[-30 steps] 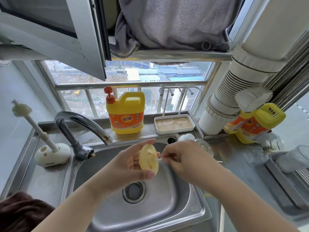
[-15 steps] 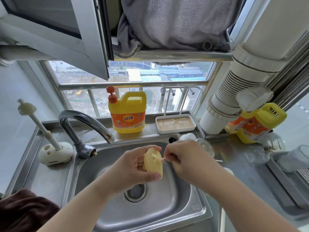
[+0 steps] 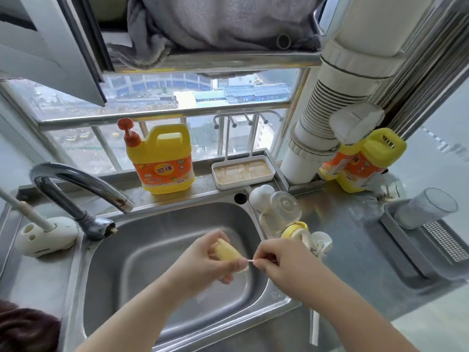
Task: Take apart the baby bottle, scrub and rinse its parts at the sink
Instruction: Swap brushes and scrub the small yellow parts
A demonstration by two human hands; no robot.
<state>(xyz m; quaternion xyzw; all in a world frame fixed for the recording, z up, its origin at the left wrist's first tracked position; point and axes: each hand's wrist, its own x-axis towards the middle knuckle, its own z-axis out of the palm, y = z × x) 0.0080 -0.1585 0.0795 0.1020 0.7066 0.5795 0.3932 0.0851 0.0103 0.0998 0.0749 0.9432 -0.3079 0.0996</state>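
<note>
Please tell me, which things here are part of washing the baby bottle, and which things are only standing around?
Part of the job: yellow cap in the left hand; thin stick pinched by the right hand; clear bottle; yellow ring; sink; tap; brush.

Only standing around: soap jug; tray; glass; grey towel.

The left hand hid much of the blurred yellow plastic bottle part; the white-handled brush ran off the left edge.
</note>
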